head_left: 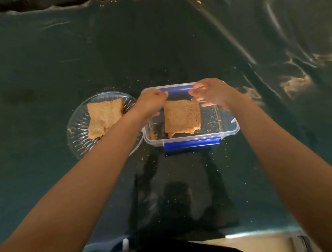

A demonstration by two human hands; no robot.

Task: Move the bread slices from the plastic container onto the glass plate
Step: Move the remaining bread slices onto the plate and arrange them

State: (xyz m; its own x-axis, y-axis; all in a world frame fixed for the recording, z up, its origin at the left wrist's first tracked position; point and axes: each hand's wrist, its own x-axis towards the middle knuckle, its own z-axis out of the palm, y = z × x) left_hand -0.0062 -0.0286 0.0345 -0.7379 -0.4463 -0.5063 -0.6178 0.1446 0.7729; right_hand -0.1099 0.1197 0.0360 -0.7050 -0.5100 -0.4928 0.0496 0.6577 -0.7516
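Observation:
A clear plastic container (227, 132) with blue clips stands at the table's centre. Over it hangs a brown bread slice (181, 116), pinched at its top corners by both hands. My left hand (151, 103) grips the top left corner and my right hand (211, 93) grips the top right corner. Under the slice's lower edge, more bread shows in the container, mostly hidden. Left of the container sits the round glass plate (78, 136) with one bread slice (104, 117) lying flat on it.
The table is covered with a dark green cloth under shiny plastic sheeting (266, 50), creased at the right. Crumbs are scattered around the container. The table's near edge (257, 234) is just in front of my body.

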